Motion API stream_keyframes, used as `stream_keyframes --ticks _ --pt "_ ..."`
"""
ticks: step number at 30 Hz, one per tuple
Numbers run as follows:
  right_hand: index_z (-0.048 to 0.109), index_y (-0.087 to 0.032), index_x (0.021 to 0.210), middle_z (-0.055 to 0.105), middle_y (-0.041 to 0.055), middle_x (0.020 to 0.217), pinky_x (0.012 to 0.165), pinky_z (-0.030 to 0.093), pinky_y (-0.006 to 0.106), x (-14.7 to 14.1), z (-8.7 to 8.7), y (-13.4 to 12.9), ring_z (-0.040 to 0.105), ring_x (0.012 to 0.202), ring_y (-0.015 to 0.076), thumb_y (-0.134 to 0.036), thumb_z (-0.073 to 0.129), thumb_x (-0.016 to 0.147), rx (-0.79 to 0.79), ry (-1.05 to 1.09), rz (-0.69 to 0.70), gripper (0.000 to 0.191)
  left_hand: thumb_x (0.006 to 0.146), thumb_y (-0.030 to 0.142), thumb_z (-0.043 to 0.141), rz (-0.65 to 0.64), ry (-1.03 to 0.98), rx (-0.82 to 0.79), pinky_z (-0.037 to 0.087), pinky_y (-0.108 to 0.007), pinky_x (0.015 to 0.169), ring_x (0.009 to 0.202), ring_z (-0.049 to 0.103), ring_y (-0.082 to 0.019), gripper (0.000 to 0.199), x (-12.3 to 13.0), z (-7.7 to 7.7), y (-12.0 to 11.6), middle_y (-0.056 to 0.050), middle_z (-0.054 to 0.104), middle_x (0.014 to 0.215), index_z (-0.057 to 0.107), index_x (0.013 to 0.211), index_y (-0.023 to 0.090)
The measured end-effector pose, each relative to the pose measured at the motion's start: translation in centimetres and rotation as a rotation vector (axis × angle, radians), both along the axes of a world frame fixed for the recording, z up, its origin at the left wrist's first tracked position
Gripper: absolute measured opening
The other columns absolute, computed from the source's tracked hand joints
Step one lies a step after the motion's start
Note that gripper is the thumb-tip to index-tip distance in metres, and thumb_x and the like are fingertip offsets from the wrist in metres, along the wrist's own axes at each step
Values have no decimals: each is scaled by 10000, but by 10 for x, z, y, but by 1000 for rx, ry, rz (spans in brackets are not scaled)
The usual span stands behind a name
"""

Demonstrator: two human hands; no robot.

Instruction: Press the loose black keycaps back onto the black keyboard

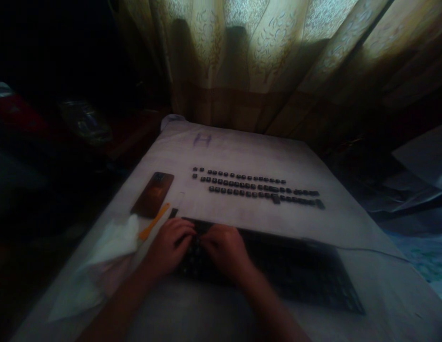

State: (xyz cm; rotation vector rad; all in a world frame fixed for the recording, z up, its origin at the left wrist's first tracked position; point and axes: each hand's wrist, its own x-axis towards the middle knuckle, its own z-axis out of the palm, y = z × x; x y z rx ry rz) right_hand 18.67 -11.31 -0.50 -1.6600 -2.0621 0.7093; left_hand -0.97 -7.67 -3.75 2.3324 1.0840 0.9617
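A black keyboard (pixel 299 270) lies slantwise across the near part of the table. My left hand (pixel 173 242) is at its left end, with fingers bent and thumb drawn in toward the fingertips. Close beside it, my right hand (pixel 224 247) curls over the same end, fingertips pointing down at the keys. Both hands look closed in a pinch; blur and dimness hide whatever is between the fingers. Beyond the keyboard, loose black keycaps (pixel 237 184) stand in three long rows. Left of my left hand lies an orange-handled brush (pixel 154 222), its dark end near the keyboard's corner.
A brown phone (pixel 153 194) lies at the table's left side. Crumpled white cloth (pixel 103 256) sits at the near left. A thin cable (pixel 370 251) runs from the keyboard toward the right edge. Patterned curtains (pixel 271 52) hang behind the pale-covered table (pixel 249 147).
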Motion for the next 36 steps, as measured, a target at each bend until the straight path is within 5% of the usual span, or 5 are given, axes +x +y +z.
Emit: stream_keyframes --ticks 17,25,36 --pt "804 -220 908 773 32 905 812 491 259 15 8 15 696 871 172 -110 654 855 -89 34 -25 194 923 270 526 251 -140 103 596 -348 836 883 725 -204 191 -10 -17 13 -18 756 924 716 919 251" --pt "787 -211 1004 739 89 1013 842 481 309 38 13 68 664 972 226 -183 566 936 96 -331 -133 233 914 293 520 324 -151 57 605 -376 844 898 734 -223 217 -11 -22 13 -22 763 941 736 920 266" --pt "726 -247 1166 651 112 1243 952 383 401 35 10 121 534 1156 276 -199 565 939 192 -510 -64 283 910 292 544 368 -186 -3 606 -391 831 897 735 -233 184 -12 -23 12 -29 762 955 725 929 268"
